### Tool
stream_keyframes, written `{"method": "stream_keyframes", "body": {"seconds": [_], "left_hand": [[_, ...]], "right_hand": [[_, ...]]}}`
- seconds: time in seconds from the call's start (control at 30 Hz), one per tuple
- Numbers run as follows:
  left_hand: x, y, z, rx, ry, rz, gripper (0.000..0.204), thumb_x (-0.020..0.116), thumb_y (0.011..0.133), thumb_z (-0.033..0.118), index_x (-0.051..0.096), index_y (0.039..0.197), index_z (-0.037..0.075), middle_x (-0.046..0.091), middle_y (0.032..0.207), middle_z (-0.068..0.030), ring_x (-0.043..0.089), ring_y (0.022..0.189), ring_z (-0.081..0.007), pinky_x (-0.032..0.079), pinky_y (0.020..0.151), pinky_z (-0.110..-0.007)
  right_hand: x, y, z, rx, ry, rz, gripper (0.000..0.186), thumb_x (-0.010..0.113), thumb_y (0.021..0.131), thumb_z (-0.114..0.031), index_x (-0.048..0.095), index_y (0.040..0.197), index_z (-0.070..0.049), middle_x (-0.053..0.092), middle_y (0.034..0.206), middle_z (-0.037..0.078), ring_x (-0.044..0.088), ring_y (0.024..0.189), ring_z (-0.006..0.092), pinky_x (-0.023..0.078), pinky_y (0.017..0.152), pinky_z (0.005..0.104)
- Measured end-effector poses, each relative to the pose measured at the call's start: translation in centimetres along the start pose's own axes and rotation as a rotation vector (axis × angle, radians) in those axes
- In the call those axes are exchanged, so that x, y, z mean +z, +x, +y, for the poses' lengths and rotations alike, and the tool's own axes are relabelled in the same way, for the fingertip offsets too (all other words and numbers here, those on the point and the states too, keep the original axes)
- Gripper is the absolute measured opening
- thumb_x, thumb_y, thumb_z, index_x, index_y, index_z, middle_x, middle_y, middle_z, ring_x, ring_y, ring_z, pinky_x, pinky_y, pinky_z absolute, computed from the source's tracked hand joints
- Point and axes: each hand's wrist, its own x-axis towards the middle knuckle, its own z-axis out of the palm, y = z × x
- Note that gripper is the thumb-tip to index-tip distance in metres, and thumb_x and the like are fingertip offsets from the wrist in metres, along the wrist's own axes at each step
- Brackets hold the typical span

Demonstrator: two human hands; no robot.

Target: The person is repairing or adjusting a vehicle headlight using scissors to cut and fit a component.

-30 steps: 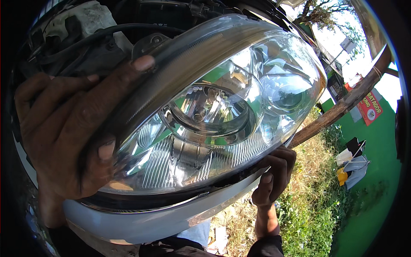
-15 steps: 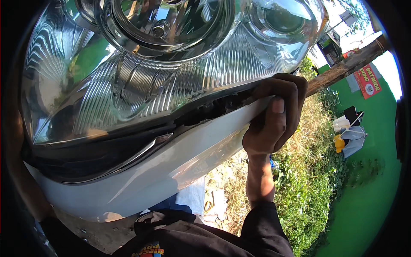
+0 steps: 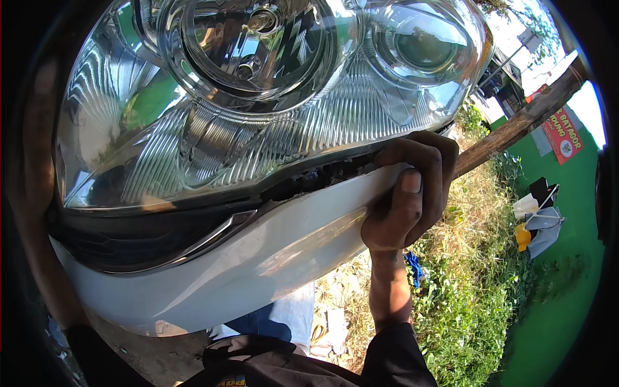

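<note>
A large clear headlight fills the upper middle, with round reflectors and ribbed chrome inside. Below it runs a curved white body panel, with a dark insert and a chrome strip at its left part. A dark, rough-edged gap separates headlight and panel towards the right. My right hand is closed over the panel's right upper edge, fingers reaching into the gap and thumb on the outer face. In deep shadow, my left hand lies along the headlight's left side; one finger looks stretched upward, the others are hidden.
A wooden pole slants behind my right hand. Grass and weeds grow along a green wall, where a red sign and some hanging cloths show. A blue item lies in the grass near my right forearm.
The headlight sits a little lower and further right in view, showing more of its reflectors. My right hand keeps its grip on the panel edge; more of my left hand shows.
</note>
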Motion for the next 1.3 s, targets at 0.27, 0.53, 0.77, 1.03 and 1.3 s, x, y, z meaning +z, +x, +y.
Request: {"method": "stream_keyframes", "body": {"seconds": [0.27, 0.53, 0.77, 1.03, 1.3], "left_hand": [[-4.0, 1.2, 3.6, -0.326, 0.408, -0.395, 0.056, 0.036, 0.107, 0.043, 0.066, 0.135, 0.006, 0.071, 0.122, -0.0159, 0.064, 0.103, -0.0281, 0.039, 0.103, -0.042], [-2.2, 0.9, 3.9, -0.424, 0.258, -0.389, 0.069, 0.028, 0.106, 0.052, 0.066, 0.136, 0.003, 0.073, 0.090, -0.0094, 0.060, 0.084, -0.0243, 0.037, 0.098, -0.042], [-2.3, 1.8, 3.7, -0.429, 0.248, -0.401, 0.067, 0.029, 0.106, 0.050, 0.066, 0.137, 0.004, 0.072, 0.087, -0.0090, 0.061, 0.084, -0.0239, 0.038, 0.097, -0.041], [-1.7, 1.4, 4.2, -0.396, 0.290, -0.344, 0.060, 0.032, 0.106, 0.047, 0.068, 0.136, 0.010, 0.075, 0.095, -0.0087, 0.061, 0.084, -0.0236, 0.039, 0.097, -0.040], [-1.2, 0.9, 3.4, -0.285, 0.274, -0.210, 0.046, 0.040, 0.107, 0.034, 0.070, 0.134, 0.012, 0.076, 0.093, -0.0074, 0.060, 0.080, -0.0227, 0.039, 0.097, -0.040]], "right_hand": [[0.1, -0.2, -0.8, 0.081, -0.057, -0.018, 0.046, 0.036, 0.096, -0.038, 0.060, 0.079, -0.002, 0.052, 0.086, 0.014, 0.052, 0.084, 0.0266, 0.042, 0.081, 0.0413], [-0.2, -0.8, -0.6, 0.075, -0.097, 0.000, 0.042, 0.041, 0.100, -0.033, 0.066, 0.079, -0.006, 0.057, 0.082, 0.010, 0.055, 0.084, 0.0275, 0.046, 0.082, 0.0434], [-1.8, -3.1, 0.5, -0.043, -0.241, 0.190, 0.038, 0.034, 0.103, -0.034, 0.058, 0.087, -0.009, 0.050, 0.093, 0.009, 0.050, 0.094, 0.0264, 0.046, 0.092, 0.0494], [-4.9, -0.9, -0.5, 0.009, -0.298, -0.084, 0.020, 0.080, 0.081, -0.006, 0.078, 0.101, -0.009, 0.055, 0.095, 0.008, 0.053, 0.093, 0.0268, 0.047, 0.084, 0.0422], [-6.6, 8.9, -1.0, -0.631, -0.374, -0.610, 0.048, 0.091, 0.065, -0.012, 0.082, 0.107, -0.033, 0.059, 0.095, 0.002, 0.058, 0.086, 0.0234, 0.051, 0.075, 0.0401]]}}
